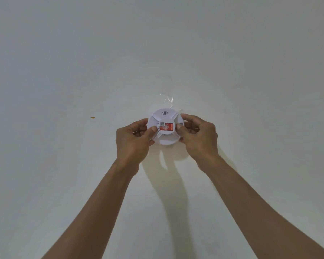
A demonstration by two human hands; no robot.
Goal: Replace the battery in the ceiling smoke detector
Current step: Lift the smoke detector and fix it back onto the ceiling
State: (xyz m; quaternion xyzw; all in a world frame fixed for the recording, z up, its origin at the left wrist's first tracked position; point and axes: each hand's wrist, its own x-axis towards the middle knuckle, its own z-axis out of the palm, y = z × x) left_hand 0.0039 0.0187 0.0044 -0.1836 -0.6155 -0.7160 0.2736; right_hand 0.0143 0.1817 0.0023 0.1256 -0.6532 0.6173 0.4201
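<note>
We clasp the smoke detector (165,126) on the ceiling (64,71), left hand (134,140) and right hand (199,139) in opposing grips (likely for twisting it loose).

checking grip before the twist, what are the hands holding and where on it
Both hands grip the smoke detector by its rim: left hand on its left edge, right hand on its right.

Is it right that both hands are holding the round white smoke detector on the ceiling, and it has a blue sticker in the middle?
Not quite. The head view shows the left hand and right hand both holding the round white smoke detector on the ceiling, but the sticker in the middle is red and white, not blue.
</note>
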